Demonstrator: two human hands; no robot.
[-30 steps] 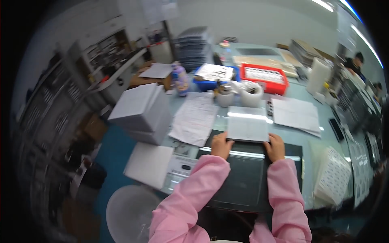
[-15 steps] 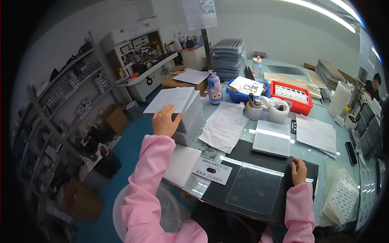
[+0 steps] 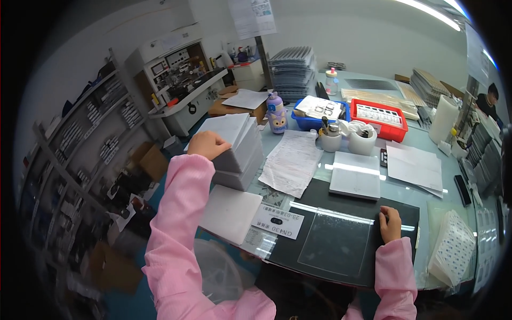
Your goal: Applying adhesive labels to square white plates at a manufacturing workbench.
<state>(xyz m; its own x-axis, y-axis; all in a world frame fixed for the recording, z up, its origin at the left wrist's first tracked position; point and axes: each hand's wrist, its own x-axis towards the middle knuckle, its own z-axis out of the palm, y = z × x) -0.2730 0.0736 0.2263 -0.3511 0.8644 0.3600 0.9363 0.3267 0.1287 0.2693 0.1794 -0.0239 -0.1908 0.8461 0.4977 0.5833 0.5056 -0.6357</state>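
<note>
At the near left corner of a tall stack of white sheets (image 3: 245, 154), my left hand (image 3: 207, 145) has its fingers bent over the edge. It is closed on a top sheet, though the fingertips are partly hidden. Over the right part of the black mat (image 3: 288, 253), my right hand (image 3: 390, 224) rests loosely curled with nothing visible in it, thumb and fingers slightly apart. Left of that hand lies a clear rectangular sheet (image 3: 336, 242). A shorter stack of white sheets (image 3: 356, 173) sits at the mat's far edge, and a white pad (image 3: 229, 213) lies below the tall stack.
A printed label card (image 3: 277, 220) and a crumpled written paper (image 3: 292, 160) lie mid-table. Behind are a purple bottle (image 3: 276, 113), a blue tray (image 3: 304, 124) and a red tray (image 3: 394, 132). A translucent bin (image 3: 213, 272) stands below the table edge. Far right is another person (image 3: 488, 104).
My left hand has shifted left and nearer on the tall stack; its flat, spread fingers have bent over the corner. My right hand has stayed on the mat. The view has turned slightly.
</note>
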